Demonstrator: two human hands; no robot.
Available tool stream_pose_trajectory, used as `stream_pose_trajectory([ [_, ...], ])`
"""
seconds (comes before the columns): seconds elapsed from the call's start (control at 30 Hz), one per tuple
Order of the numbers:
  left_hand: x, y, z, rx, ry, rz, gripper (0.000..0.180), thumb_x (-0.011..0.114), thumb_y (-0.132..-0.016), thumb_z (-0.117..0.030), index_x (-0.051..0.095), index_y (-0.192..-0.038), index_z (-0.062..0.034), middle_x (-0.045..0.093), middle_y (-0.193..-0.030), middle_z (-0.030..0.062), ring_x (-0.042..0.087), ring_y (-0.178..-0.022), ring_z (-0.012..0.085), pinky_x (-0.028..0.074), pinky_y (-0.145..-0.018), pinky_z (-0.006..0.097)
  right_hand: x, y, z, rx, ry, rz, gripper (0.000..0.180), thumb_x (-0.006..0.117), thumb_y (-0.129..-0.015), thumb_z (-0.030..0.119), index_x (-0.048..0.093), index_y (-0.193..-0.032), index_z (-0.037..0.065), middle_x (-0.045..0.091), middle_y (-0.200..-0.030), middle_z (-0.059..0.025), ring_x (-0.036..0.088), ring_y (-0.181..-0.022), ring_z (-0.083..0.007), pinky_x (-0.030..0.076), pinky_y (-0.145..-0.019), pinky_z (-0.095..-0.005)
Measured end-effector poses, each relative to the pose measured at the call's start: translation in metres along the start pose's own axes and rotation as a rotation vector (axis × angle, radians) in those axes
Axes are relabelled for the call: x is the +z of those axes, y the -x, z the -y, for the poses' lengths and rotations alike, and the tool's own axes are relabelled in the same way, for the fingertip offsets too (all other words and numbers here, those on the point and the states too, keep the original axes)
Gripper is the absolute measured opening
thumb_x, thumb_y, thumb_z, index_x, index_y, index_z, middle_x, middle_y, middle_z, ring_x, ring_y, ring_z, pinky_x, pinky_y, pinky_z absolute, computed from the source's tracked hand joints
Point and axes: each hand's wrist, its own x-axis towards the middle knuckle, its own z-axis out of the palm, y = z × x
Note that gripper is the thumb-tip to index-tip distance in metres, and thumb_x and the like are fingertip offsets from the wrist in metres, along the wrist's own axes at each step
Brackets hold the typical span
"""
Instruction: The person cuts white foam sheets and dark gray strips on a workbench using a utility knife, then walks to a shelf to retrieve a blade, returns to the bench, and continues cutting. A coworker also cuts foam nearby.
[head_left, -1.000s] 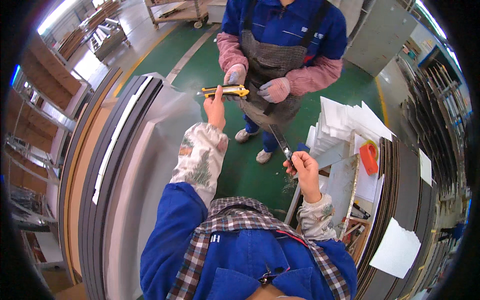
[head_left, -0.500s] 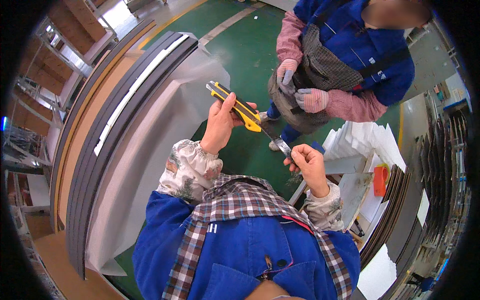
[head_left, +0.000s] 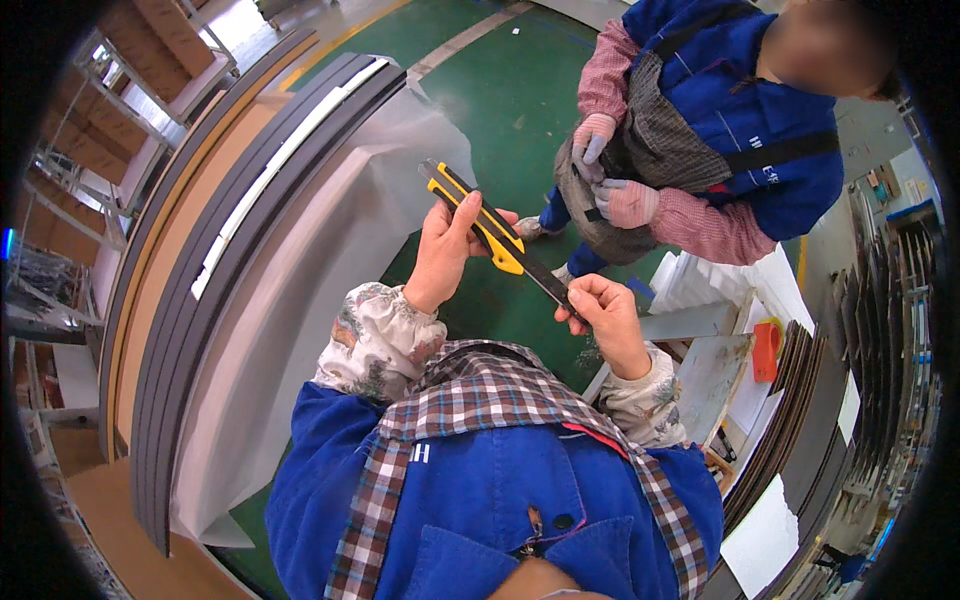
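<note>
At the far left, stacked brown cartons [head_left: 90, 120] stand beyond a row of dark panels [head_left: 225, 230] partly covered by a pale, thin wrap [head_left: 300, 230]. The knife's narrow front end points up toward this side, so a careless swing of the arm could, I judge, nick the wrap or a panel edge.

In the middle, in front of the chest, the left hand [head_left: 442, 252] is closed around a yellow-and-black utility knife [head_left: 492, 232]. Just right of it, the right hand [head_left: 610, 318] pinches the lower end of a dark, flat strip [head_left: 548, 283] that meets the knife's rear end — whether it sits inside the body or only lines up with it, I cannot tell. If the strip is a blade, a slip of that bare-fingered pinch could cut the fingertips; a crooked push could jam it or snap it.

Farther right, a co-worker [head_left: 740, 130] stands with gloved hands close together, clear of the knife; stepping in would bring them within its reach.

As for writing, pale lettering shows on the wearer's blue jacket [head_left: 480, 490], partly hidden by the checked apron [head_left: 480, 400], and more on the co-worker's chest. No brand can be made out on the knife.
</note>
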Motion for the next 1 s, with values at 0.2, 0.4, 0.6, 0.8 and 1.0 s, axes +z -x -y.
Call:
stream_pose_trajectory([
  [0.2, -0.011, 0.012, 0.0, 0.061, 0.019, -0.071, 0.027, 0.045, -0.099, -0.03, 0.045, -0.1, -0.0033, 0.066, -0.096, 0.0186, 0.068, -0.084, 0.0275, 0.058, -0.07, 0.039, 0.011, 0.002, -0.001, 0.019, -0.002, -0.029, 0.016, 0.057, -0.093, 0.018, 0.061, -0.089, 0.003, 0.066, -0.073, -0.0048, 0.051, -0.053, -0.0042, 0.039, -0.05, -0.018],
  [0.4, -0.022, 0.02, -0.006, 0.049, 0.132, -0.096, 0.025, 0.048, -0.098, -0.03, 0.046, -0.101, -0.0055, 0.066, -0.095, 0.0172, 0.068, -0.083, 0.0284, 0.057, -0.072, 0.039, 0.012, 0.009, 0.01, 0.04, 0.013, -0.044, 0.015, 0.058, -0.093, 0.016, 0.06, -0.089, 0.002, 0.068, -0.075, -0.0074, 0.053, -0.052, -0.0045, 0.041, -0.048, -0.0176],
  [0.6, -0.03, 0.029, -0.011, -0.02, 0.144, -0.056, 0.025, 0.049, -0.098, -0.033, 0.046, -0.102, -0.0078, 0.066, -0.096, 0.0188, 0.068, -0.085, 0.0298, 0.057, -0.073, 0.04, 0.022, 0.016, 0.013, 0.047, 0.095, -0.013, 0.013, 0.058, -0.092, 0.013, 0.059, -0.088, 0.001, 0.067, -0.074, -0.0068, 0.053, -0.051, -0.0041, 0.042, -0.048, -0.0179],
  [0.8, -0.031, 0.037, -0.011, -0.015, 0.12, -0.078, 0.025, 0.048, -0.098, -0.032, 0.045, -0.102, -0.0072, 0.066, -0.096, 0.0195, 0.068, -0.085, 0.0306, 0.057, -0.072, 0.04, 0.033, 0.021, 0.012, 0.064, 0.116, -0.025, 0.012, 0.058, -0.092, 0.012, 0.059, -0.089, 0.0, 0.067, -0.074, -0.0071, 0.054, -0.052, -0.0042, 0.043, -0.048, -0.0179],
  [1.0, -0.034, 0.04, -0.009, 0.058, 0.063, -0.078, 0.023, 0.046, -0.099, -0.03, 0.043, -0.102, -0.0069, 0.065, -0.096, 0.0199, 0.068, -0.083, 0.0301, 0.057, -0.071, 0.039, 0.036, 0.022, 0.007, 0.052, 0.032, 0.003, 0.013, 0.058, -0.092, 0.013, 0.06, -0.091, 0.0, 0.067, -0.074, -0.0086, 0.054, -0.052, -0.0051, 0.044, -0.048, -0.0183],
])
